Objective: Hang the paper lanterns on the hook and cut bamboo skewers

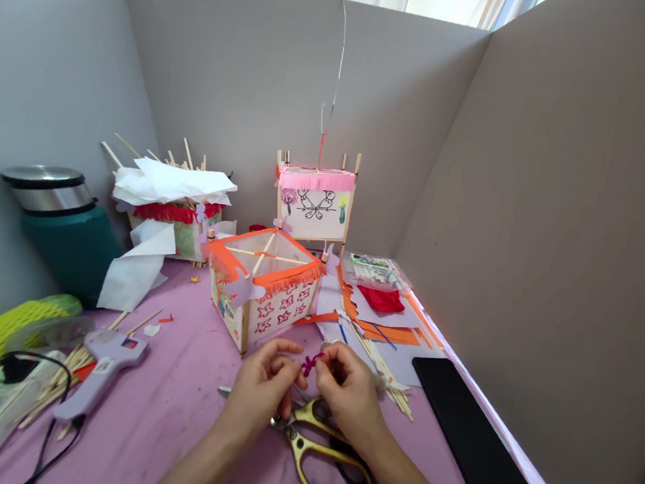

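Note:
Between my hands, just in front of a paper lantern, is a small, thin magenta piece (309, 363), looped like a bit of cord or cut paper; its exact kind is too small to tell. My right hand (348, 385) pinches its right end between thumb and forefinger. My left hand (271, 376) has its thumb and curled fingers closed at the left end, partly hiding it. Gold-handled scissors (308, 442) lie on the table under both hands. The lantern (269, 298) has a stick frame, orange fringed edges and magenta flower-like shapes on one white side.
A lilac glue gun (103, 372) with a black cable lies left, near a teal bottle (67, 236). Behind stand a second lantern (315, 206) with pink fringe and a stick-filled box (184, 230). Orange paper (385, 332), thin sticks (393, 386) and a black phone (469, 430) lie right.

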`<state>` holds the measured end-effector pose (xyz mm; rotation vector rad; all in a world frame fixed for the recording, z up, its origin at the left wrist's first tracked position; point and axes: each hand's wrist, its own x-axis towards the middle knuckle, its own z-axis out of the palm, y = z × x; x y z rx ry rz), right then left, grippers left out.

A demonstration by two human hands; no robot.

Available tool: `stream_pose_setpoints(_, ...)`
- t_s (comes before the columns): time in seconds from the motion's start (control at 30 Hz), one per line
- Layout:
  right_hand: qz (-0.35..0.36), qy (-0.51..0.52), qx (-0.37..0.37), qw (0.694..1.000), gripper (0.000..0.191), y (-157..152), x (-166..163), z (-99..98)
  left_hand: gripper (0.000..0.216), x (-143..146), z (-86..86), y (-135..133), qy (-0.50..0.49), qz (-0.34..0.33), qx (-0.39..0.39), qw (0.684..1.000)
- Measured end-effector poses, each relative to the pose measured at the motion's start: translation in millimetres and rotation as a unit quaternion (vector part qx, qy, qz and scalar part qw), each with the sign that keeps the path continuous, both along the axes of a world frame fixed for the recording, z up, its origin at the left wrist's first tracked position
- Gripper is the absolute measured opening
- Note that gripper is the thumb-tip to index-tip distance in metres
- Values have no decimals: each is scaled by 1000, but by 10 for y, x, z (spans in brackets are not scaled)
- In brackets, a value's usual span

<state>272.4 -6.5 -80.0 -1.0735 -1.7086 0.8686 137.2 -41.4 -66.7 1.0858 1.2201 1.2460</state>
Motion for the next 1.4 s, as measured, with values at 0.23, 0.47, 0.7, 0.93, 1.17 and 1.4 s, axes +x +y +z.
stream_pose_setpoints(0.23,14,-5,2,1000,7,-22,10,21,19,8,-40,-104,366,74,209,904)
stream_pose_setpoints(0.47,45,-38,22,998,7,-54,-14,186,16,-24,139,-92,465,63,202,860)
stream_pose_setpoints(0.7,150,21,-67,986,4,230,-16,412,9,-64,252,74,31,48,14,998)
stream_pose_setpoints(0.93,119,59,-117,984,7,383,4,161,35,-110,78,232,-33,9,-16,999)
stream_pose_setpoints(1.17,92,24,-107,990,6,326,-10,124,22,-59,27,206,120,70,38,990)
stream_pose_setpoints(1.4,102,11,-75,992,5,298,-9,101,17,-23,-60,180,237,74,90,964)
